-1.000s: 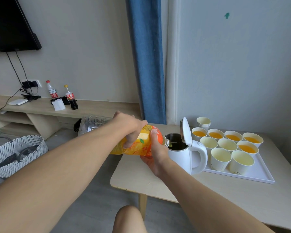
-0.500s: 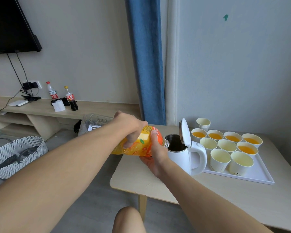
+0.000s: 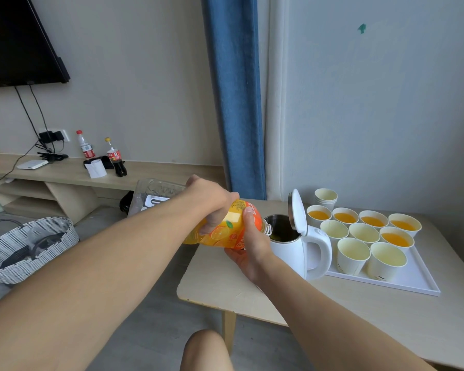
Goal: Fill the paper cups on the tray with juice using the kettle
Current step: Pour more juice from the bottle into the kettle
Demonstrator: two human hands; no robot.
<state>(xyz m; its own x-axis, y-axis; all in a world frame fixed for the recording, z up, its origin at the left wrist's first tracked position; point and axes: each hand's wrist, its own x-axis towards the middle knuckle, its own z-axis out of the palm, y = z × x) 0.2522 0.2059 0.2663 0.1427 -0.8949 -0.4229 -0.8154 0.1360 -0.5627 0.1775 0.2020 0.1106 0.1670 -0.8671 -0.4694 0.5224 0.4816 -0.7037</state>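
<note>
An orange juice bottle (image 3: pixel 227 231) lies nearly on its side, its mouth at the rim of the white kettle (image 3: pixel 296 247). The kettle's lid stands open and a little juice shows inside. My left hand (image 3: pixel 210 200) grips the bottle from above. My right hand (image 3: pixel 249 250) holds it from below, near the neck. A white tray (image 3: pixel 413 279) right of the kettle carries several paper cups. Several cups (image 3: pixel 344 216) hold orange juice, the others (image 3: pixel 352 254) look empty.
A small stack of spare cups (image 3: pixel 326 198) stands behind the tray on the pale table (image 3: pixel 252 293). A woven basket (image 3: pixel 27 247) sits on the floor at left. Two soda bottles (image 3: pixel 115 156) stand on the low shelf. My knee (image 3: pixel 206 349) shows at the bottom.
Both hands keep the bottle tipped at the kettle's mouth. The view has shifted only slightly; nothing else has moved.
</note>
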